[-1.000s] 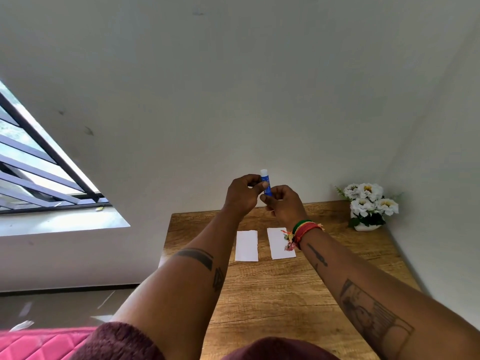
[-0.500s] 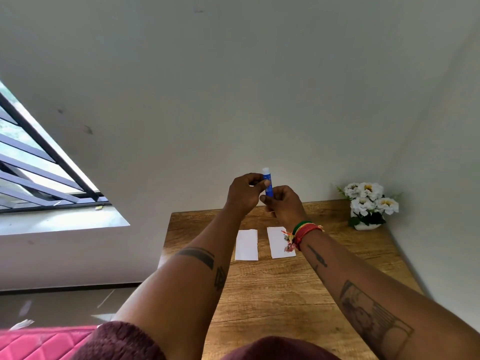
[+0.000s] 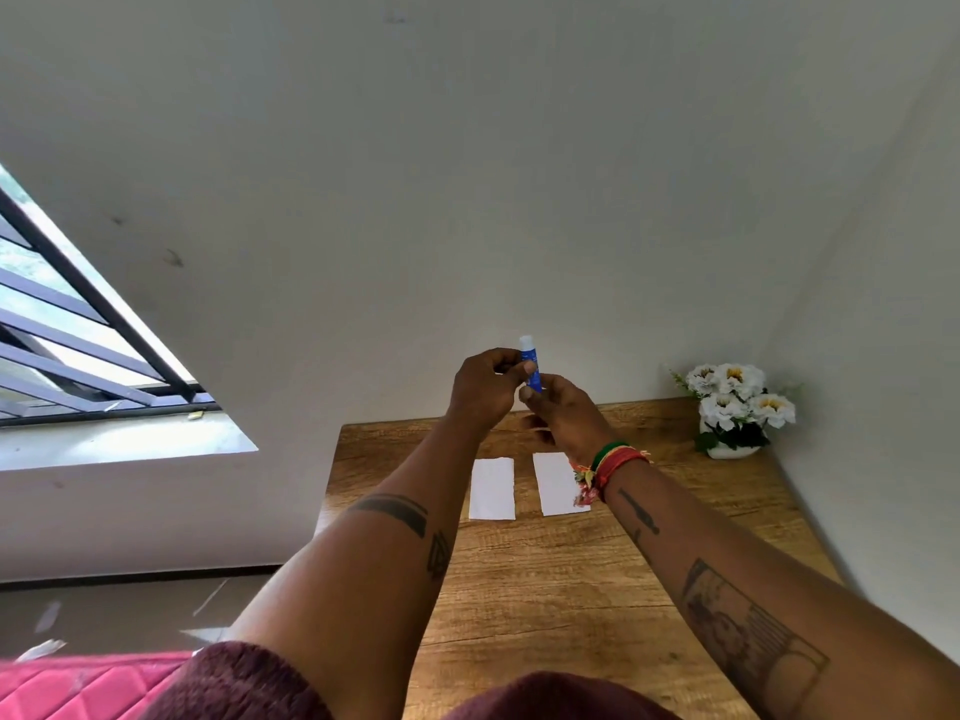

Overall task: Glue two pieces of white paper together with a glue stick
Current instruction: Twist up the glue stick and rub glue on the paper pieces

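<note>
Two papers (image 3: 492, 489), (image 3: 558, 483) lie flat side by side on the table (image 3: 571, 589), below the grip, ready for gluing. Above them, right hand (image 3: 563, 413) grips the upright glue stick (image 3: 531, 363); left hand (image 3: 485, 384) pinches its upper part, probably to uncap or twist it.

I can read no text anywhere. The blue glue stick (image 3: 532, 367) pinched between my left hand (image 3: 485, 387) and right hand (image 3: 563, 415) carries some pale print on its barrel, but it is too small and blurred to make out. Nothing else near my hands bears a legible word or number.
</note>
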A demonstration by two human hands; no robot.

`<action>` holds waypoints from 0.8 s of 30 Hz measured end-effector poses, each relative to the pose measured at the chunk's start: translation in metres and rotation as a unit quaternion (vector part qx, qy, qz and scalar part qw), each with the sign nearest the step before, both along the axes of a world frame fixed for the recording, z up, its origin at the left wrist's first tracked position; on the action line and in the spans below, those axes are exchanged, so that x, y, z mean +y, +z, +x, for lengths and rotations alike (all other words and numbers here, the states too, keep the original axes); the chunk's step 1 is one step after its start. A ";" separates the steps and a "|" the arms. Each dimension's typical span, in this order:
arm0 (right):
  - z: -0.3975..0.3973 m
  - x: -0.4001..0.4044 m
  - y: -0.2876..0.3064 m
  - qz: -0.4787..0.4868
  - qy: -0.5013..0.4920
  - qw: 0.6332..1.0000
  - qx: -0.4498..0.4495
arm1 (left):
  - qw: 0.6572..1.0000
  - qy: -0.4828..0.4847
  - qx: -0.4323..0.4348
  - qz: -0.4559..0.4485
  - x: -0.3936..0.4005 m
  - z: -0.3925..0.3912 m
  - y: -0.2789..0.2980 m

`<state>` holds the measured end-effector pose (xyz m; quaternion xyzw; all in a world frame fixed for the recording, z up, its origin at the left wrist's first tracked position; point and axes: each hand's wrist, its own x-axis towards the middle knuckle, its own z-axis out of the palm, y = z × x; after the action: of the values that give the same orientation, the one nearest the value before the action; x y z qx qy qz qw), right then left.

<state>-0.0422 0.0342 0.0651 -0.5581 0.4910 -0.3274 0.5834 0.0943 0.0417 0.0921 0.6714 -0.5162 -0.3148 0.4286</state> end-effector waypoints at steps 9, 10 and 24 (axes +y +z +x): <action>-0.001 -0.008 -0.007 -0.006 -0.061 0.998 -0.009 | 1.000 0.001 0.003 0.002 -0.001 -0.001 -0.003; -0.001 -0.008 -0.007 -0.008 -0.052 0.999 -0.006 | 1.000 0.003 0.004 0.005 -0.001 0.000 -0.004; 0.006 -0.007 -0.041 0.033 -0.063 0.994 -0.077 | 0.996 0.016 0.052 0.070 0.008 0.019 -0.041</action>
<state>-0.0359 0.0271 0.0238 -0.4794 0.4892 -0.3897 0.6156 0.1130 0.0495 0.0508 0.6904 -0.4594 -0.3778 0.4119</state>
